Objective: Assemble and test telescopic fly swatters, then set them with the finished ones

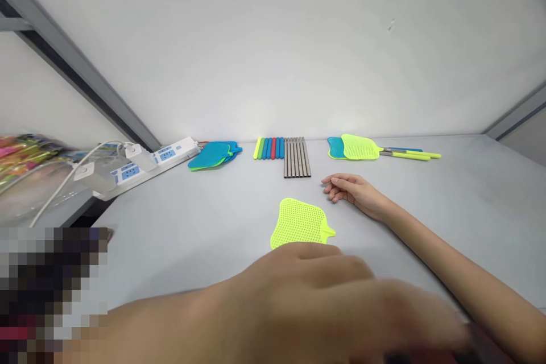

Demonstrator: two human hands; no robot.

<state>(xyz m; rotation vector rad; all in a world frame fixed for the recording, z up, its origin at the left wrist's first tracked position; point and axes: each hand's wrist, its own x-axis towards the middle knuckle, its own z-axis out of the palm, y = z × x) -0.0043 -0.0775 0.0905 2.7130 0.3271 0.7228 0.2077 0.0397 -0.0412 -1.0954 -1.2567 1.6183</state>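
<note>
My left hand [315, 296] fills the lower foreground, close to the camera and smeared by motion. Its fingertips are hidden, so I cannot see what, if anything, it holds. Just beyond it on the table lies a yellow-green perforated fly swatter head [301, 222], partly covered in view by the hand. To the right rests my right hand [352, 190], its fingers loosely curled and apart with nothing in them. The nearest things to it are a row of metal tubes [296, 158] and, farther back, assembled fly swatters with a yellow-green head [360, 148] on top.
Coloured handle grips [268, 148] stand in a row beside the tubes. Blue swatter heads [213, 153] are stacked at the back left. A white power strip [149, 168] with plugged-in cables runs along the left edge, near plastic-wrapped items [25, 165]. A white wall [273, 40] closes the back.
</note>
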